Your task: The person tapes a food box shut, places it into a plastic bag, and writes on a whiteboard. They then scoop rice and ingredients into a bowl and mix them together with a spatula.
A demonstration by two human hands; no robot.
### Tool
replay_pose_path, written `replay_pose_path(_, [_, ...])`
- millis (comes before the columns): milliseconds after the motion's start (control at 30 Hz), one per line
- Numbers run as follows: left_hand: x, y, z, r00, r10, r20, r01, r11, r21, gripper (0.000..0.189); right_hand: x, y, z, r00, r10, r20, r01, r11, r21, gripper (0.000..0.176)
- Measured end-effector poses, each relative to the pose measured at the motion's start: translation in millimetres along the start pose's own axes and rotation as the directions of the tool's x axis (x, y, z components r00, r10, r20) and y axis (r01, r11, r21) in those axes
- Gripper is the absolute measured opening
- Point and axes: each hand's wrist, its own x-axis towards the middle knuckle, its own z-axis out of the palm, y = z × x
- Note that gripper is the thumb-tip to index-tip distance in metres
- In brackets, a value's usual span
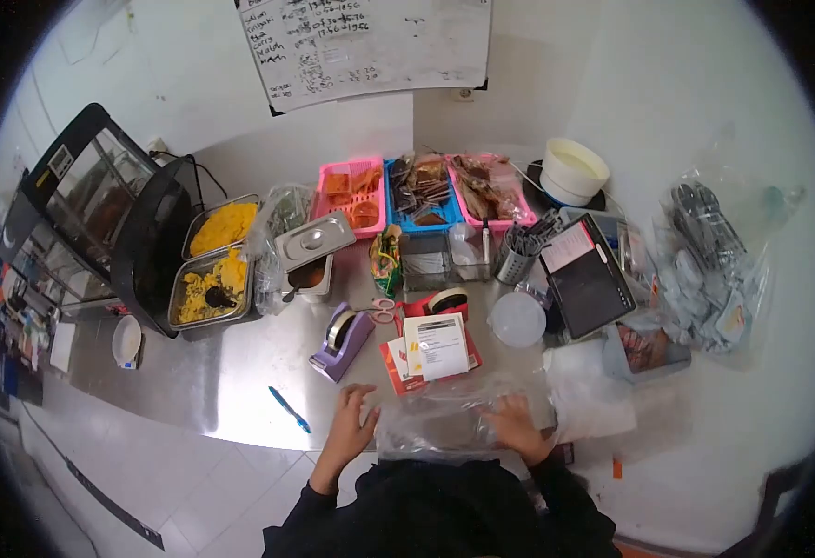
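A clear plastic bag lies flat along the table's front edge, right before my body. My left hand hovers at the bag's left side with its fingers spread and nothing in them. On the bag's right part rests my right hand, its fingers stretched out over the film. Just behind the bag, printed paper slips sit on a red item. A purple tape dispenser stands left of these, and a blue pen lies nearest my left hand on that side.
Food trays with yellow food stand at the left beside a black display warmer. Pink and blue baskets line the wall. A tablet, a cutlery holder and a round lid are at right, near stacked plastic bags.
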Motion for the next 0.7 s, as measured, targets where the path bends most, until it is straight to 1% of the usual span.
replay_pose_path(33, [9, 14, 6, 0.987, 0.012, 0.163, 0.026, 0.974, -0.226, 0.033, 4, 0, 6, 0.996, -0.091, -0.016, 0.092, 0.995, 0.033, 0.031])
replay_pose_path(67, [16, 26, 17, 0.948, 0.063, 0.312, 0.083, 0.897, -0.435, 0.036, 9, 1, 9, 0.983, -0.181, -0.035, 0.183, 0.981, 0.064, 0.031])
replay_pose_path(100, [25, 38, 46, 0.869, 0.117, 0.48, 0.071, 0.932, -0.356, 0.042, 15, 0, 5, 0.98, -0.198, -0.036, 0.2, 0.978, 0.056, 0.031])
replay_pose_path(133, [34, 45, 75, 0.76, 0.151, 0.633, 0.042, 0.959, -0.279, 0.048, 21, 0, -2, 0.958, -0.259, 0.123, 0.267, 0.962, -0.056, 0.033])
replay_pose_path(167, [36, 43, 91, 0.773, 0.148, 0.617, 0.041, 0.959, -0.281, 0.048, 25, 4, -8, 0.914, -0.292, 0.282, 0.345, 0.926, -0.157, 0.036])
replay_pose_path(200, [36, 38, 107, 0.757, 0.003, 0.653, -0.06, 0.996, 0.064, 0.056, 26, 15, -11, 0.91, -0.306, 0.278, 0.36, 0.918, -0.168, 0.036])
replay_pose_path(233, [35, 27, 124, 0.756, -0.151, 0.637, -0.159, 0.902, 0.402, 0.063, 24, 31, -12, 0.932, -0.303, 0.199, 0.318, 0.947, -0.051, 0.047])
replay_pose_path(267, [35, 1, 142, 0.77, -0.149, 0.621, -0.156, 0.899, 0.409, 0.063, 24, 46, -12, 0.951, -0.288, 0.117, 0.28, 0.957, 0.073, 0.06])
replay_pose_path(300, [34, -34, 160, 0.707, -0.201, 0.678, -0.185, 0.872, 0.452, 0.07, 27, 62, -6, 0.949, -0.299, 0.105, 0.294, 0.954, 0.062, 0.06])
replay_pose_path(333, [27, -57, 170, 0.636, -0.261, 0.726, -0.217, 0.843, 0.492, 0.078, 33, 75, 3, 0.875, -0.452, 0.171, 0.437, 0.891, 0.12, 0.054])
replay_pose_path(367, [17, -67, 174, 0.649, -0.265, 0.714, -0.211, 0.839, 0.502, 0.078, 42, 84, 6, 0.772, -0.593, 0.23, 0.563, 0.805, 0.187, 0.049])
replay_pose_path(400, [9, -75, 180, 0.699, -0.241, 0.674, -0.199, 0.839, 0.507, 0.08, 60, 92, -7, 0.764, -0.605, 0.224, 0.578, 0.796, 0.177, 0.049])
replay_pose_path(433, [11, -78, 181, 0.746, -0.218, 0.629, -0.186, 0.839, 0.512, 0.083, 87, 100, -36, 0.751, -0.523, 0.402, 0.174, 0.745, 0.644, 0.042])
replay_pose_path(467, [17, -68, 175, 0.759, -0.227, 0.611, -0.172, 0.835, 0.523, 0.083, 113, 105, -59, 0.635, -0.521, 0.57, -0.35, 0.464, 0.814, 0.035])
replay_pose_path(500, [20, -42, 161, 0.749, -0.319, 0.58, -0.102, 0.81, 0.578, 0.083, 138, 124, -64, 0.835, -0.499, 0.232, -0.143, 0.209, 0.967, 0.014])
replay_pose_path(533, [25, -20, 152, 0.731, -0.409, 0.546, -0.032, 0.779, 0.626, 0.084, 165, 118, -78, 0.989, -0.145, 0.013, 0.051, 0.427, 0.903, 0.006])
replay_pose_path(567, [31, -7, 150, 0.736, -0.419, 0.532, -0.016, 0.775, 0.632, 0.084, 201, 124, -70, 0.923, -0.006, -0.385, 0.299, 0.643, 0.705, 0.005])
replay_pose_path(600, [35, 4, 151, 0.757, -0.454, 0.47, 0.096, 0.788, 0.608, 0.076, 238, 126, -65, 0.79, 0.098, -0.606, 0.368, 0.714, 0.596, 0.017])
replay_pose_path(633, [39, 12, 155, 0.769, -0.493, 0.407, 0.206, 0.794, 0.572, 0.07, 271, 130, -60, 0.731, 0.077, -0.677, 0.315, 0.842, 0.437, 0.016])
replay_pose_path(667, [44, 16, 162, 0.767, -0.507, 0.394, 0.226, 0.787, 0.574, 0.07, 297, 135, -52, 0.67, 0.036, -0.742, 0.241, 0.934, 0.263, 0.017])
replay_pose_path(700, [51, 20, 167, 0.792, -0.506, 0.341, 0.241, 0.774, 0.586, 0.07, 315, 140, -39, 0.67, 0.024, -0.742, 0.265, 0.926, 0.268, 0.017])
